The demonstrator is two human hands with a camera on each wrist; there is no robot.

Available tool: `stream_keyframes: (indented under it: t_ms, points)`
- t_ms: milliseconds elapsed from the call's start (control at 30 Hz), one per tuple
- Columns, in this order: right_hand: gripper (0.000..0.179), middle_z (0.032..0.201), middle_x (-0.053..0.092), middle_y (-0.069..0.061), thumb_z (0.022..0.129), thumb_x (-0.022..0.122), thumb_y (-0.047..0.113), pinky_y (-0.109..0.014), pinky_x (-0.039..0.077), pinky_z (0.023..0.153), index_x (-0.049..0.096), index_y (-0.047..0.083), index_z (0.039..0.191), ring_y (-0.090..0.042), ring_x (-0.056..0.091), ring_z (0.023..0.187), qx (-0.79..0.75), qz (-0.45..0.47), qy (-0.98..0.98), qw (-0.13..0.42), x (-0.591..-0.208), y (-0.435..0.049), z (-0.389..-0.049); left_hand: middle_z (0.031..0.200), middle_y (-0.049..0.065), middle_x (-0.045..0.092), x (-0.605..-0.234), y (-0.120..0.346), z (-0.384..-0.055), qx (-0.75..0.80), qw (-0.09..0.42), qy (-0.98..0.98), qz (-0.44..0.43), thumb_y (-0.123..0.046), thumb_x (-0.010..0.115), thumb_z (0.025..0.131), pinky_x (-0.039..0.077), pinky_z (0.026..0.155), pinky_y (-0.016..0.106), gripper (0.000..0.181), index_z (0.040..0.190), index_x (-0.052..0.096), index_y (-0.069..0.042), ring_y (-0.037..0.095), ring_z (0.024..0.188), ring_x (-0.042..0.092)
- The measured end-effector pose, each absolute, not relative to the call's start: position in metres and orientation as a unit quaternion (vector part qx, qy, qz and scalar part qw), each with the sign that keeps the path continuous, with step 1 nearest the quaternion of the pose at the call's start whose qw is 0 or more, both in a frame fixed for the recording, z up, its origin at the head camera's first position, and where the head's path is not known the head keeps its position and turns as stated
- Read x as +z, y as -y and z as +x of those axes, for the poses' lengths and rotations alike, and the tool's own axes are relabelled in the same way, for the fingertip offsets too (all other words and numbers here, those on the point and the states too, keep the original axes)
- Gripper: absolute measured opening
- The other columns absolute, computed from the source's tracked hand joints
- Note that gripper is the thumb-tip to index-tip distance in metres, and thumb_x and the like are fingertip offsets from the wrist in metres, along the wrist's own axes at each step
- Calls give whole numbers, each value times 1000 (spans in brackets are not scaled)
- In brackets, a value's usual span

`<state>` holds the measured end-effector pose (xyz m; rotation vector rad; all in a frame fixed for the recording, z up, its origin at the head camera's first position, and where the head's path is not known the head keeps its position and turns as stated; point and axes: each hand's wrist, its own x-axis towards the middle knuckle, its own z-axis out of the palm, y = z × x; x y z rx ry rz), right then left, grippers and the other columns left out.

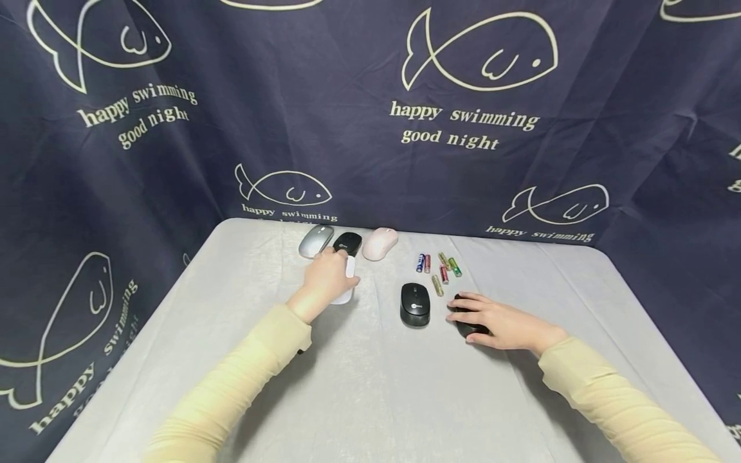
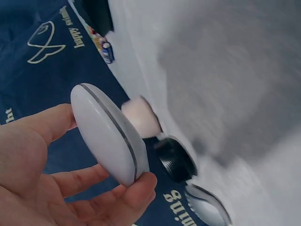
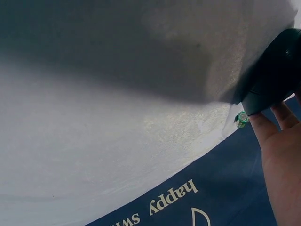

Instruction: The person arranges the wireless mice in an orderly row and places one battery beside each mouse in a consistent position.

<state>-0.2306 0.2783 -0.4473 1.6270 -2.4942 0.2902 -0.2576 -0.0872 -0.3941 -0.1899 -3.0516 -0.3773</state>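
In the head view my left hand (image 1: 325,276) is left of centre, gripping a white computer mouse (image 1: 344,297) by its edges. The left wrist view shows this white mouse (image 2: 104,134) tilted on its side between thumb and fingers. My right hand (image 1: 500,321) lies over a black computer mouse (image 1: 465,328) on the right, fingers across it and thumb along its near side. Part of that black mouse (image 3: 275,70) shows at the right wrist view's edge. A second black mouse (image 1: 415,303) with a light logo sits between the hands, touched by neither.
Along the back edge lie a silver mouse (image 1: 316,241), a black mouse (image 1: 348,242) and a pink mouse (image 1: 380,244). Several small batteries, among them a blue one (image 1: 420,262) and a green one (image 1: 455,267), lie beyond my right hand. A dark blue curtain (image 1: 359,148) hangs behind the table.
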Motion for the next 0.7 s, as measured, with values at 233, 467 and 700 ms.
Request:
stream_keyframes:
  t_ms: [233, 467, 700]
  points:
    - [48, 131, 55, -15, 79, 74, 21, -39, 33, 106, 62, 10, 124, -45, 46, 121, 94, 531, 839, 65, -446, -279, -229, 121, 17, 55, -390, 71, -255, -127, 29, 989, -69, -44, 72, 77, 53, 78, 50, 58, 120, 59, -7, 38, 104, 56]
    - [48, 131, 55, -15, 79, 74, 22, -35, 28, 109, 62, 10, 125, -45, 46, 121, 99, 537, 835, 67, -448, -278, -230, 119, 17, 56, -394, 60, -255, -135, 34, 987, -80, -44, 73, 76, 54, 77, 49, 58, 119, 61, -6, 36, 102, 56]
    - [49, 131, 55, -15, 79, 74, 21, -22, 12, 115, 62, 9, 124, -45, 46, 120, 107, 541, 831, 69, -450, -278, -232, 115, 17, 57, -400, 49, -253, -121, 27, 988, -93, -45, 72, 77, 54, 78, 48, 59, 118, 61, -4, 36, 103, 56]
